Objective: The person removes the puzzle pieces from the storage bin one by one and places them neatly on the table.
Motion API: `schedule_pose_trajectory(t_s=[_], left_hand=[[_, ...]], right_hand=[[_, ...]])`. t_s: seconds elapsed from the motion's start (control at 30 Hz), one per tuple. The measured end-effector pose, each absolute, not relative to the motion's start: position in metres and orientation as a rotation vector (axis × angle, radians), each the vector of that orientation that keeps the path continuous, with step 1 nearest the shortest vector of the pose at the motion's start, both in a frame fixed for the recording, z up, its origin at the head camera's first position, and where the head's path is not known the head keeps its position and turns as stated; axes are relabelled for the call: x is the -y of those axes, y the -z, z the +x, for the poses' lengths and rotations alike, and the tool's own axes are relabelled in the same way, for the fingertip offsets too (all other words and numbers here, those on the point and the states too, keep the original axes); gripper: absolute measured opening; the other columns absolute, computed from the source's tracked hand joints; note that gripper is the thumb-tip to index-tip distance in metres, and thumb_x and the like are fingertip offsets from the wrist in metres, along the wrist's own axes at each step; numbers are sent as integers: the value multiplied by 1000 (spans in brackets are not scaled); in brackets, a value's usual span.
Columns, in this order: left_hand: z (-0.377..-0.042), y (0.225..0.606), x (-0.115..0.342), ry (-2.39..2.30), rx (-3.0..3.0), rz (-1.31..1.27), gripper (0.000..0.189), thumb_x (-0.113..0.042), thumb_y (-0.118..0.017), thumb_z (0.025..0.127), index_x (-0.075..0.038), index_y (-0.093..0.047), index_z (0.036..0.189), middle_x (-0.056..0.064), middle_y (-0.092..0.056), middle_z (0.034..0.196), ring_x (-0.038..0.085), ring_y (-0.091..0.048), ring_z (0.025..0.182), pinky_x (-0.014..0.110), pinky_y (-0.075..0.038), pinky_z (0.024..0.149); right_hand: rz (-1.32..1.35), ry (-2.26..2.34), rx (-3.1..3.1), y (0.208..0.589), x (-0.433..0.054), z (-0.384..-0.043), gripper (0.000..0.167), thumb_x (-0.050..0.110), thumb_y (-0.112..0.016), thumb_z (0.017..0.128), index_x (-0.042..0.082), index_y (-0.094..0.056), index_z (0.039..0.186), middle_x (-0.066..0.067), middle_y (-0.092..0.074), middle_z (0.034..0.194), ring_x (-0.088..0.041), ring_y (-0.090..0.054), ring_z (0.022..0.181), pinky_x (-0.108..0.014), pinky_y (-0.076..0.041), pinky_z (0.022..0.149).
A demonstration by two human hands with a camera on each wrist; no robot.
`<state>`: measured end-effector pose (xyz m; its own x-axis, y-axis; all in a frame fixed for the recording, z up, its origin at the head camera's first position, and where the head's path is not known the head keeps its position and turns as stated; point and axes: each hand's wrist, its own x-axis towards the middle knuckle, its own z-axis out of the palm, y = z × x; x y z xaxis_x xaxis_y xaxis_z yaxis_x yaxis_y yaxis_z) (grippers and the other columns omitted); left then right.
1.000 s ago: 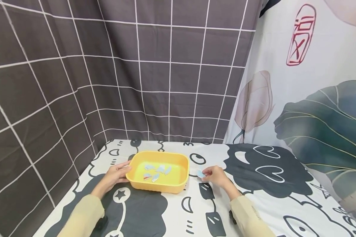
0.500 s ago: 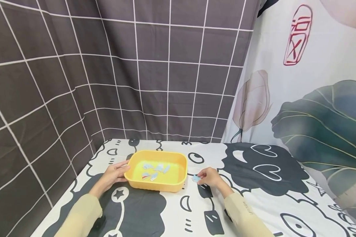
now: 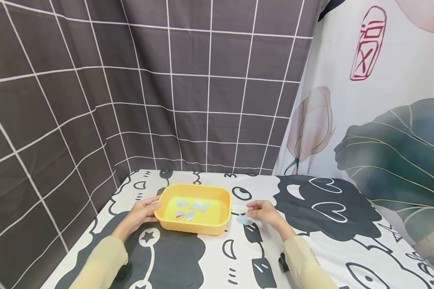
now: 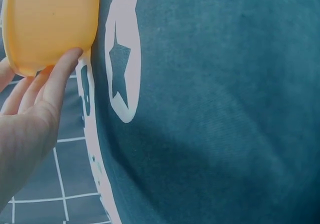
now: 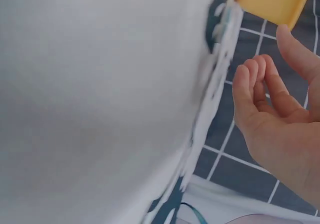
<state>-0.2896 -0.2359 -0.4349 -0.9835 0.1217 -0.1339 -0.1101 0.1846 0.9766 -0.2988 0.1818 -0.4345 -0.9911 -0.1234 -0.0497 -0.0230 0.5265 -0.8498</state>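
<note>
A yellow plastic basin stands on the patterned cloth, with several small light-blue flat pieces of irregular shape lying inside; one shows some red. My left hand holds the basin's left end, fingers and thumb against its wall, as the left wrist view also shows. Another light-blue piece lies on the cloth to the right of the basin. Just beside and above that piece is my right hand. In the right wrist view its fingers are loosely bent, apart from the thumb, and nothing is between them.
Black-and-white cartoon cloth covers the table. A dark curtain with white grid lines hangs behind and on the left. On the right hangs a pale curtain with flower and leaf prints.
My right hand moved the light-blue piece slightly toward the basin, set it down on the cloth and let it go. My left hand stays on the basin.
</note>
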Motion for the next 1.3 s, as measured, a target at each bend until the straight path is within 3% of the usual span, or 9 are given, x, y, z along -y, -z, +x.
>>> schedule_pose_trajectory(t_s=[0.23,0.43,0.63,0.77,1.07,1.3], left_hand=[[-290,436,237,-1906,-2262,17,60,-21,-55,100,6,-31,149,33,-41,144,17,-70,100,39,-61,85],[-290,434,235,-1919,-2270,12,59,-19,-55,100,6,-32,148,33,-42,144,18,-70,99,39,-62,84],[-290,435,234,-1915,-2256,36,58,-18,-53,100,7,-32,148,34,-42,143,27,-69,107,41,-61,85],[-289,436,235,-1912,-2257,30,57,-18,-53,100,7,-33,148,33,-43,143,30,-68,109,40,-62,84],[-292,435,236,-1924,-2277,33,56,-16,-54,100,7,-34,147,33,-46,141,23,-70,103,39,-62,83],[-290,438,234,-1936,-2273,14,54,-15,-54,99,7,-36,146,32,-48,140,30,-70,105,40,-62,81]], right_hand=[[-256,1684,-2599,412,-152,-308,39,6,-72,85,-9,-62,120,-26,-69,114,-15,-69,93,-31,-59,88],[-376,1757,-2493,401,-105,-312,40,3,-73,83,-10,-61,120,-28,-66,116,-11,-67,90,-27,-59,86],[-411,1799,-2403,413,-62,-317,42,0,-74,80,-11,-62,119,-30,-65,117,-10,-65,88,-26,-58,86],[-423,1807,-2360,425,-38,-319,42,-2,-74,79,-11,-62,119,-29,-65,116,-10,-64,89,-24,-58,84],[-419,1742,-2387,437,-2,-323,34,-5,-72,78,-13,-66,110,-24,-70,104,-11,-63,86,-20,-57,78],[-366,1665,-2440,440,5,-320,29,-7,-73,76,-12,-68,104,-20,-70,94,-11,-60,79,-16,-53,68]])
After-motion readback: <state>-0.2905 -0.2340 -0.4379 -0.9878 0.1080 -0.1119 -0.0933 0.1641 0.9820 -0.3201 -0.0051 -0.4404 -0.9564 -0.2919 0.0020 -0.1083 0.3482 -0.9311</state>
